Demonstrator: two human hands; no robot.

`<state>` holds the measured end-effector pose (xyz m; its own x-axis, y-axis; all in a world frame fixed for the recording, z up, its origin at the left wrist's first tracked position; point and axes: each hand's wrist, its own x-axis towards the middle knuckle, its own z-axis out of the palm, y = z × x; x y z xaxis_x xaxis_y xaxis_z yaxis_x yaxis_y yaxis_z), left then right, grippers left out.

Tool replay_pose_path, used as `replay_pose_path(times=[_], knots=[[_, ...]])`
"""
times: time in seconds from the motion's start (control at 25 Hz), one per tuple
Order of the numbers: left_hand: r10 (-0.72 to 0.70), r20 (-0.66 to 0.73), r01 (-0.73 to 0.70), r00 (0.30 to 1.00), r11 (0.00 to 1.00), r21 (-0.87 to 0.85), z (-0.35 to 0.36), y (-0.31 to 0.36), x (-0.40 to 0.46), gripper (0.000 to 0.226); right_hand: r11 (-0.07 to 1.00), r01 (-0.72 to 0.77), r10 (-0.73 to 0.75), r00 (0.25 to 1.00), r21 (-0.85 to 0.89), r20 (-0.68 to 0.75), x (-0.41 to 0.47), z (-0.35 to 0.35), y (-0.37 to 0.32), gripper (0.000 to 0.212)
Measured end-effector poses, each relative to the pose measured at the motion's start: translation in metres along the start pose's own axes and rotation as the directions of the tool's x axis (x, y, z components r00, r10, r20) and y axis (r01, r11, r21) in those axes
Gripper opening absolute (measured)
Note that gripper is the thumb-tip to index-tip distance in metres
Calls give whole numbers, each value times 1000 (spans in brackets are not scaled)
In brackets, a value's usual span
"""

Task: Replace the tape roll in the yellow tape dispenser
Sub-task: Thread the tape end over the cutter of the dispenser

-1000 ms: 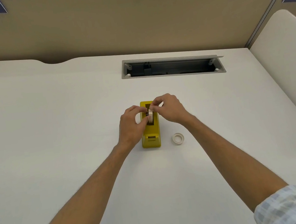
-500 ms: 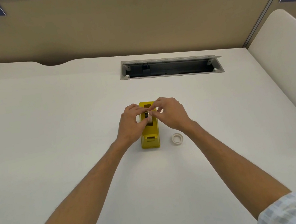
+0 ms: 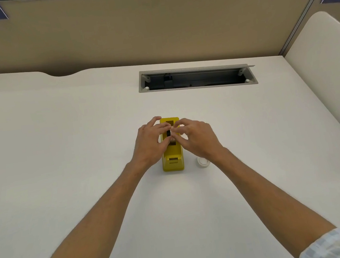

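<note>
Fingers of the left hand (image 3: 149,143) and right hand (image 3: 196,137) pinch a small tape roll (image 3: 172,138) over the yellow tape dispenser (image 3: 172,157) mid-bench; white roll (image 3: 203,162) beside it

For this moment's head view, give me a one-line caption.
Both hands, left hand and right hand, work fingertips at the yellow tape dispenser; small white roll lies beside it.

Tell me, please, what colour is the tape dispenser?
Yellow; the tape dispenser shows best in the head view.

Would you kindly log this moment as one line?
both hands over yellow tape dispenser slot | left hand, right hand pinching there | white tape roll on desk
</note>
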<state>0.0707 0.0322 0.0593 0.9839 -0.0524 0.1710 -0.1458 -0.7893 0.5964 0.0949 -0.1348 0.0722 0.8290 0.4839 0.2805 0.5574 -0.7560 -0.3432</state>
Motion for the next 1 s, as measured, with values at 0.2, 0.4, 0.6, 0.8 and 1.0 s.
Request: replay_pose_path(times=[0.2,0.4,0.6,0.8,1.0], knots=[[15,-11,-15,1000,1000,-25,-1,1,-2,39,997,-33,36,998,72,-41,-4,-5,-3,25],[-2,-2,2,1000,993,-117,-4,2,-3,37,995,-91,87,991,30,98,1,-3,0,51],[-51,-43,43,998,985,-168,-4,3,-7,51,986,-151,135,972,68,191,11,1,2,47],[-99,73,108,992,985,-134,1,-10,-9,51,992,-117,106,973,46,206,17,0,4,41],[-94,79,102,992,989,-105,-1,-11,-10,49,994,-108,99,976,31,195,17,-2,5,45]])
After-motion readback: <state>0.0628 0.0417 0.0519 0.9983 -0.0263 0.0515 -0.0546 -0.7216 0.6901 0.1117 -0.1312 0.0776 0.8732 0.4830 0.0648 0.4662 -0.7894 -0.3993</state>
